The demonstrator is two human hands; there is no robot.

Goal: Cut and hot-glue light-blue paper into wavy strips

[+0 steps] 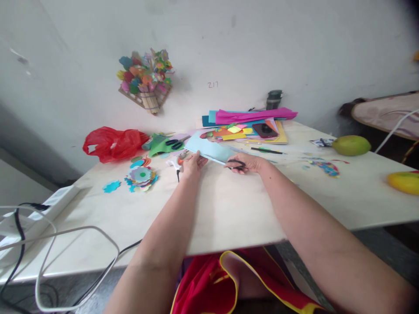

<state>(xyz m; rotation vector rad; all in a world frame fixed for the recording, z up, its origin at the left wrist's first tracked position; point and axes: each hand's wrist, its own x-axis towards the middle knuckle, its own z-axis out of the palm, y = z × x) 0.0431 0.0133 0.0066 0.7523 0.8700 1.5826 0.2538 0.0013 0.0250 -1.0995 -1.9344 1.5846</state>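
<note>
A light blue sheet of paper (212, 147) with an uneven edge lies across the middle of the table. At its near left edge, my left hand (194, 165) grips the paper between thumb and fingers. My right hand (247, 163) is closed round the black handles of a pair of scissors (236, 165) at the sheet's right end; the blades are mostly hidden by the hand and paper. Just left of my left hand sits a white and orange tool with a black cord (175, 163), probably a glue gun. Behind it, dark-handled scissors (174, 144) rest on green paper (159, 145).
Stacked paper flower shapes (141, 175) and a red plastic bag (113, 143) are on the left. Coloured sheets (255, 115), a phone (264, 131) and a black pen (266, 150) lie behind the right hand. Mangoes (352, 145) sit right; a power strip (63, 198) with cables is front left.
</note>
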